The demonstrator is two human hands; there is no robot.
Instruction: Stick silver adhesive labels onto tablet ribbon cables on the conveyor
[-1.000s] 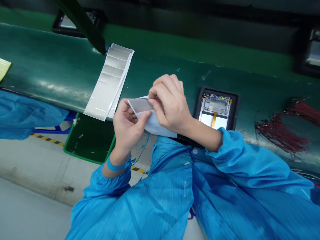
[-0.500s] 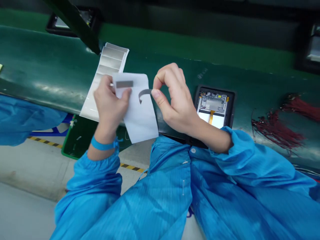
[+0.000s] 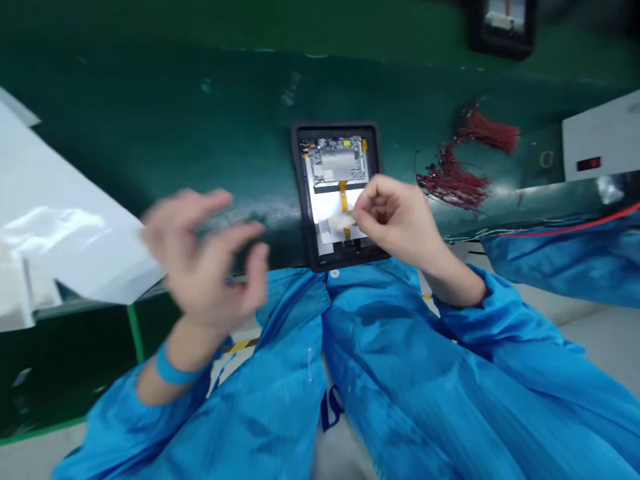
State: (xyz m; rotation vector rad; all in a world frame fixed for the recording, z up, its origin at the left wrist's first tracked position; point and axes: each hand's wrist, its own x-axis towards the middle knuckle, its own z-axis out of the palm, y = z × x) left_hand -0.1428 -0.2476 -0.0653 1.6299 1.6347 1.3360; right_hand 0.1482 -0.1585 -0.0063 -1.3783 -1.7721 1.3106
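Observation:
My right hand [image 3: 400,220] pinches a small, blurred adhesive strip [image 3: 340,223] between thumb and forefinger. The strip is over the lower part of an opened tablet-like device [image 3: 301,193] in a black frame; whether it touches is unclear. A circuit board [image 3: 337,163], white battery surfaces and an orange flat cable [image 3: 343,195] show inside the device. Smeared by motion, my left hand [image 3: 210,257] has its fingers spread with nothing in them. It is left of the device, beside white sheets [image 3: 75,213] at the bench edge.
Bundles of dark red wires [image 3: 457,180] lie right of the device on the green bench [image 3: 225,120]. Farther right stands a white box [image 3: 605,137] with a dark red display. Another framed device [image 3: 503,30] sits at the back. A green bin [image 3: 65,380] is below left.
My left hand has let go of the white backing sheet and opened. My right hand has carried the strip away from that sheet to over the device. The view has swung right.

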